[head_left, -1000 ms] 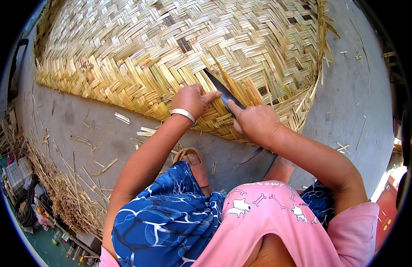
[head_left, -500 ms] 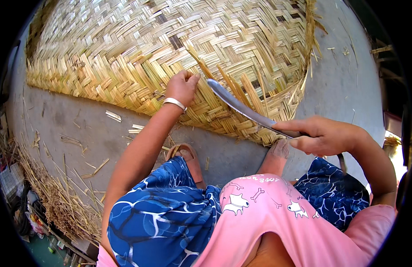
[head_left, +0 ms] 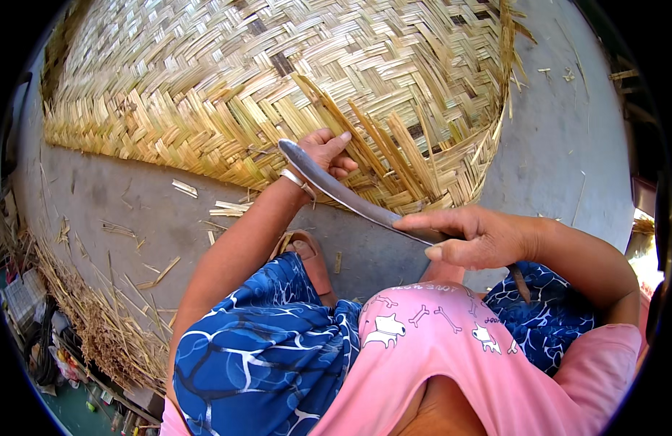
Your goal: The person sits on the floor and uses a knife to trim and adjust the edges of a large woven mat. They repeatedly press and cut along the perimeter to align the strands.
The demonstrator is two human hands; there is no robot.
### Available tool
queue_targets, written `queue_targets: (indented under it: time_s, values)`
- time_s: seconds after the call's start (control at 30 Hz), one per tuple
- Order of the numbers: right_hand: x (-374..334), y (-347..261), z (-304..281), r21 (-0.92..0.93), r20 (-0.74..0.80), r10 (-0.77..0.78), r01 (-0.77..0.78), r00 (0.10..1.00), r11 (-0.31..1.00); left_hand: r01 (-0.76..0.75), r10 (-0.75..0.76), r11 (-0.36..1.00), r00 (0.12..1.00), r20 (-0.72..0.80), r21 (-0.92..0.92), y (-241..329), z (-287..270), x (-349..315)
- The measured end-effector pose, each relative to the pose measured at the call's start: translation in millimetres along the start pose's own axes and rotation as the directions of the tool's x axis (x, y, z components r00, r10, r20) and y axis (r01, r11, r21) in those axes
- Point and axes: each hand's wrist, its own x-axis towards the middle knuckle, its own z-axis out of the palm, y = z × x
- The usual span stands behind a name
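A large woven mat (head_left: 205, 80) of pale, flat plant strips lies before me, with several loose strip ends (head_left: 383, 145) standing up near its front right edge. My left hand (head_left: 327, 151) is over the mat's front edge, just left of those ends. Its thumb and half-bent fingers are apart, with nothing visible between them. My right hand (head_left: 485, 236) grips a knife with a long curved blade (head_left: 336, 187), held slantwise above the mat's front edge. The blade's tip passes in front of my left hand and wrist, hiding part of them. The handle's wooden end shows below my right hand.
Grey floor (head_left: 568, 138) surrounds the mat, scattered with cut strip pieces (head_left: 231, 208). A heap of dry stalks (head_left: 114, 334) lies at the lower left, beside assorted clutter (head_left: 45, 341). My sandalled foot (head_left: 310, 258) is close to the mat's front edge.
My left hand has moved right and slightly nearer, toward the loose strip ends, and its fingers have parted. My right hand has brought the knife left and nearer me, across my left wrist.
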Motion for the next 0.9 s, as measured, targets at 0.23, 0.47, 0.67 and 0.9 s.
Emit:
queue_targets:
  time_s: [0.23, 0.47, 0.67, 0.9]
  values:
    - [8.8, -13.7, -3.5, 0.086, -0.006, 0.024, -0.023, 1.000, 0.996, 0.051, -0.047, 0.996, 0.997, 0.057, -0.074, 3.3, -7.6, 1.8]
    - [20.5, 8.3, -8.5, -0.037, -0.226, -0.050, 0.043, 0.973, 0.998, -0.090, 0.083, 0.994, 0.991, -0.107, -0.059, -14.2, 2.7, 13.4]
    - [28.6, 8.0, -28.5, -0.110, -0.370, 0.101, -0.151, 0.924, 0.982, -0.122, 0.154, 0.984, 0.948, -0.278, 0.128, -14.9, 18.7, 10.9]
    - [35.4, -6.5, -27.8, -0.430, -0.419, 0.042, -0.239, 0.907, 0.870, -0.334, 0.327, 0.942, 0.907, -0.267, 0.020, -36.6, 12.0, 0.4]
